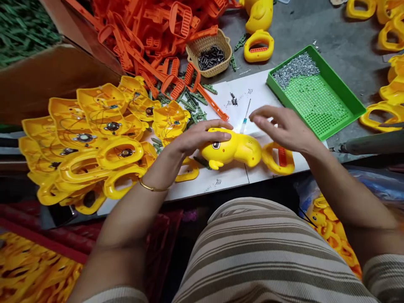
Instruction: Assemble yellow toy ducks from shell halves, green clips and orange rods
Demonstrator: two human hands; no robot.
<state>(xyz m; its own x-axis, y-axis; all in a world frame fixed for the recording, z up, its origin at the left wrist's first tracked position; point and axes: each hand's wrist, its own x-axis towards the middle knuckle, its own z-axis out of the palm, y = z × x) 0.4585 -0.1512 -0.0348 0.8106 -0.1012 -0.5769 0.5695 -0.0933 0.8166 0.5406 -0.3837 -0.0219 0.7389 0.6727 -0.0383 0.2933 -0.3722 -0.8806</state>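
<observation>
A yellow duck toy (232, 147) with a printed eye lies on its side on the white board in front of me. My left hand (205, 136) is laid over its head, thumb and fingers gripping it from the left. A yellow ring handle (268, 164) with an orange trigger sits at the duck's right; whether the two are joined I cannot make out. My right hand (279, 124) hovers above the handle, fingers apart and nothing in them. Close to its fingertips is a screwdriver (245, 120) with a teal collar and thin shaft, its lower end hidden behind the duck.
Open yellow shells (85, 136) with wires and speakers crowd the left. Orange trigger parts (151, 46) and green pieces (192, 101) are heaped behind. A basket (225, 63) holds small black cylinders; a green tray (342, 122) holds screws. A dark rod (375, 143) juts in at right.
</observation>
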